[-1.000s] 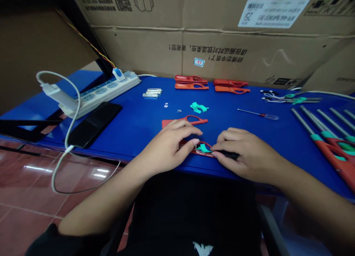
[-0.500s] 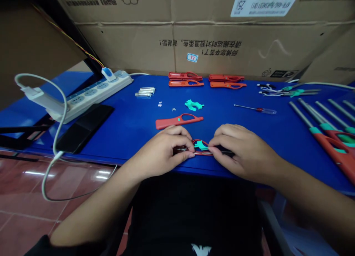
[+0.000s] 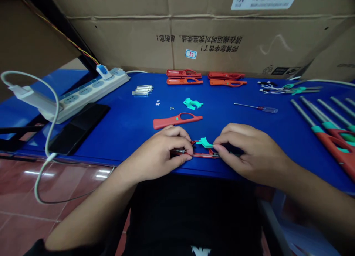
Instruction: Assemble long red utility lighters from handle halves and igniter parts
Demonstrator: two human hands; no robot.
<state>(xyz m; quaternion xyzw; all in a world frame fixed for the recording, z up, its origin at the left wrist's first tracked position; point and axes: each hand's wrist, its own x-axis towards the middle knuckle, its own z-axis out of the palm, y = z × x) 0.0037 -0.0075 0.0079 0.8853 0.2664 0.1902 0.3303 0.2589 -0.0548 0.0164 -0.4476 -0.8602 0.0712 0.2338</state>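
Note:
My left hand (image 3: 169, 149) is closed on a red lighter shell half (image 3: 203, 155) near the table's front edge. Metal and wire parts show inside the shell, partly hidden by my fingers. Between thumb and fingertips, my right hand (image 3: 241, 149) pinches a small green plastic trigger piece (image 3: 205, 142) just above the shell's handle loop. Just beyond my left hand lies another red shell half (image 3: 177, 120), outer side up. Farther back sits a little group of green plastic pieces (image 3: 192, 103).
Red and orange shell halves (image 3: 185, 81) line the back by the cardboard box (image 3: 124, 38). A screwdriver (image 3: 257, 108), wired parts (image 3: 271, 89) and assembled lighters (image 3: 330, 132) lie right. Clear cylinders (image 3: 142, 89), a phone (image 3: 79, 128) and a power strip (image 3: 88, 93) are left.
The green trigger piece has moved up and right in my right hand, away from the shell's loop. My left hand keeps its hold on the shell. The camera view has shifted slightly.

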